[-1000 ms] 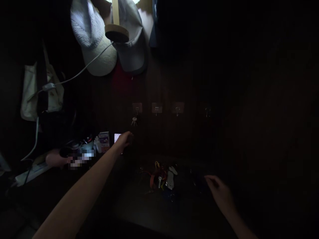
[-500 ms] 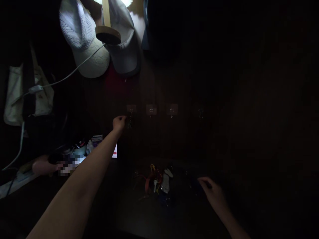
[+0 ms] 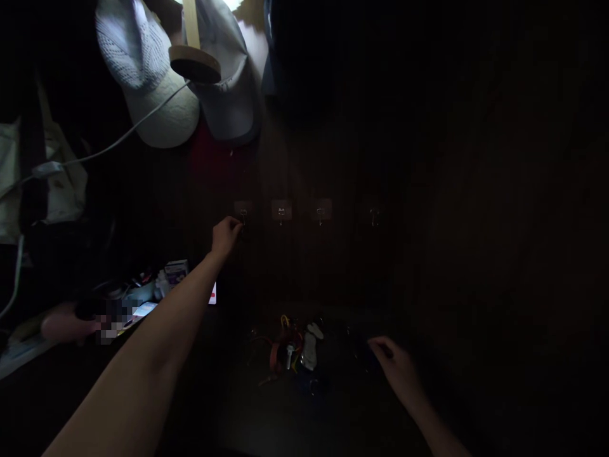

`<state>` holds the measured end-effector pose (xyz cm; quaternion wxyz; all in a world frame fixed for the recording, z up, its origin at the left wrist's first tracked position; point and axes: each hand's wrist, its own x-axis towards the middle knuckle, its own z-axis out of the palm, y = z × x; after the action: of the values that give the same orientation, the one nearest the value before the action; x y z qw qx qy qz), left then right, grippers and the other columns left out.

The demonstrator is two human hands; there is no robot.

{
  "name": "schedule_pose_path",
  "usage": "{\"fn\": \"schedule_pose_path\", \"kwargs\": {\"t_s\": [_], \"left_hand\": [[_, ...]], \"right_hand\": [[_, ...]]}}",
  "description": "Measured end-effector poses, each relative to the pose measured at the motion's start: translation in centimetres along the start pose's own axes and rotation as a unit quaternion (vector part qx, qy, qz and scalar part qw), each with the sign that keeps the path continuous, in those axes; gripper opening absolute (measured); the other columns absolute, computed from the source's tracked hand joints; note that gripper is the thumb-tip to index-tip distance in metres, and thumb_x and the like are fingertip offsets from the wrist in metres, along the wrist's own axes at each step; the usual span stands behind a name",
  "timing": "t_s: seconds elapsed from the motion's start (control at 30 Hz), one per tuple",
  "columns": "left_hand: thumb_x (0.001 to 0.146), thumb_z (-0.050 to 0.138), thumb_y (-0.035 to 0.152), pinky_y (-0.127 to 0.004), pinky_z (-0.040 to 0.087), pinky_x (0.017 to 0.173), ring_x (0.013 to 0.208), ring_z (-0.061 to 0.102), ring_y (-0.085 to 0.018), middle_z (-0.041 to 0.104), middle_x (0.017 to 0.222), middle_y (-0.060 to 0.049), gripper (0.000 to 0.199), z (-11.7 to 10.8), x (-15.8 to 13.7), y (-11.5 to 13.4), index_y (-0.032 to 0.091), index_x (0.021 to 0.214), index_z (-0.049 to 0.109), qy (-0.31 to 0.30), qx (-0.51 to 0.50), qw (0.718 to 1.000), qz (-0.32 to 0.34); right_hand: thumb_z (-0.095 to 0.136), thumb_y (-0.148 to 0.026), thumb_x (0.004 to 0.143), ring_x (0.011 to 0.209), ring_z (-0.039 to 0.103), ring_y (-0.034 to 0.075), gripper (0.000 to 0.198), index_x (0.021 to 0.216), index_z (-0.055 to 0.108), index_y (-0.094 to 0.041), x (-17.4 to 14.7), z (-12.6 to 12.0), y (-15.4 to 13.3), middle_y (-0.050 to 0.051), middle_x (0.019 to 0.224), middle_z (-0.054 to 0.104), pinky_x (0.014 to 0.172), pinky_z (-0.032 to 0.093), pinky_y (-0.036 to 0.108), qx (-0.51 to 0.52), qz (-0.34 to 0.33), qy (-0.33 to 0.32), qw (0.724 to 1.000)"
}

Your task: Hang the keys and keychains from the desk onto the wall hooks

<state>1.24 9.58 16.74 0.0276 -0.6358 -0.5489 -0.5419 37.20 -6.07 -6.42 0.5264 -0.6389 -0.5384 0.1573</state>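
Note:
My left hand [image 3: 226,234] reaches up to the leftmost wall hook [image 3: 244,213], thumb and fingers pinched at its lower end. Whatever lies between those fingertips is too dark to make out. Low on the right, my right hand [image 3: 391,359] has its fingers curled together beside a dark bluish thing [image 3: 365,355], whose kind is lost in shadow. Between the hands, on the dark surface, lies a pile of keys [image 3: 290,357] with a reddish strap [image 3: 274,358], a yellow loop [image 3: 284,320] and a pale grey oblong piece [image 3: 309,351].
More hooks [image 3: 281,212] run along the dark wall to the right. Above hang a white cap [image 3: 164,111] and a grey cap [image 3: 231,111], with a round wooden lamp base [image 3: 195,63] before them. A cable [image 3: 118,141], a cloth bag [image 3: 66,184] and small bottles and boxes [image 3: 176,271] are leftward.
My left hand has moved up slightly, closer to the leftmost hook; the small dangling thing seen beside it is now hidden. The whole view has shifted a little, and my right hand stays low.

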Motion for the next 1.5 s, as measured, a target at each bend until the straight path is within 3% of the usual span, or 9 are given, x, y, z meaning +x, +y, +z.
{"fn": "schedule_pose_path", "kwargs": {"t_s": [0.27,0.47,0.67,0.93,1.13,1.3,1.5], "left_hand": [[0.069,0.062,0.028,-0.028,0.046,0.078,0.086,0.064,-0.02,0.071,0.086,-0.005,0.016,0.7,1.0,-1.5,0.019,0.08,0.069,-0.015,-0.062,0.994,-0.085],[0.071,0.058,0.024,-0.027,0.05,0.073,0.079,0.066,-0.016,0.072,0.088,-0.007,0.026,1.2,-0.2,-2.6,0.017,0.095,0.067,-0.013,-0.129,0.985,-0.11],[0.071,0.054,0.011,-0.034,0.042,0.095,0.107,0.058,-0.021,0.065,0.111,-0.009,0.038,1.7,-4.4,-4.2,0.018,0.108,0.06,-0.009,-0.121,0.984,-0.131],[0.074,0.049,0.009,-0.035,0.045,0.093,0.104,0.06,-0.02,0.066,0.108,-0.008,0.038,4.2,-13.1,-6.4,0.019,0.11,0.055,-0.072,-0.121,0.976,-0.168],[0.074,0.049,0.009,-0.032,0.046,0.092,0.104,0.06,-0.018,0.065,0.11,-0.006,0.037,5.6,-18.6,-5.6,0.02,0.108,0.055,-0.138,-0.153,0.967,-0.151],[0.08,0.045,0.02,-0.03,0.046,0.09,0.104,0.06,-0.017,0.064,0.11,-0.005,0.035,6.0,-21.9,-4.3,0.021,0.115,0.051,-0.192,-0.171,0.959,-0.12],[0.081,0.05,0.035,-0.035,0.042,0.095,0.109,0.056,-0.02,0.061,0.116,-0.008,0.04,6.0,-24.7,-3.3,0.023,0.119,0.05,-0.251,-0.137,0.958,0.002]], "right_hand": [[0.049,-0.051,0.067,0.072,0.063,0.023,0.03,0.066,0.064,-0.024,-0.1,0.0,-0.3,0.003,0.072,0.069,0.068,0.046,0.031,-0.005,0.003,0.0,1.0],[0.049,-0.048,0.068,0.073,0.063,0.023,0.028,0.067,0.063,-0.024,0.0,0.1,0.0,0.003,0.073,0.069,0.069,0.046,0.031,-0.004,0.002,-0.001,1.0],[0.047,-0.046,0.07,0.075,0.063,0.023,0.028,0.07,0.063,-0.023,-0.1,0.1,-0.1,0.004,0.076,0.069,0.069,0.046,0.031,-0.003,0.002,-0.01,1.0],[0.049,-0.044,0.068,0.075,0.063,0.023,0.027,0.069,0.063,-0.022,0.0,0.3,0.2,0.003,0.073,0.069,0.07,0.045,0.031,-0.001,-0.002,-0.007,1.0],[0.048,-0.045,0.068,0.072,0.063,0.022,0.027,0.068,0.063,-0.023,-0.2,0.2,-0.2,0.002,0.072,0.068,0.066,0.045,0.031,-0.004,0.013,-0.012,1.0],[0.049,-0.047,0.067,0.073,0.063,0.022,0.027,0.067,0.063,-0.024,-0.2,0.1,-0.6,0.002,0.072,0.069,0.066,0.046,0.031,-0.008,0.015,-0.01,1.0],[0.048,-0.046,0.068,0.073,0.063,0.023,0.027,0.069,0.063,-0.023,-0.3,0.2,-0.4,0.003,0.074,0.069,0.068,0.046,0.032,-0.011,0.008,-0.005,1.0]]}}
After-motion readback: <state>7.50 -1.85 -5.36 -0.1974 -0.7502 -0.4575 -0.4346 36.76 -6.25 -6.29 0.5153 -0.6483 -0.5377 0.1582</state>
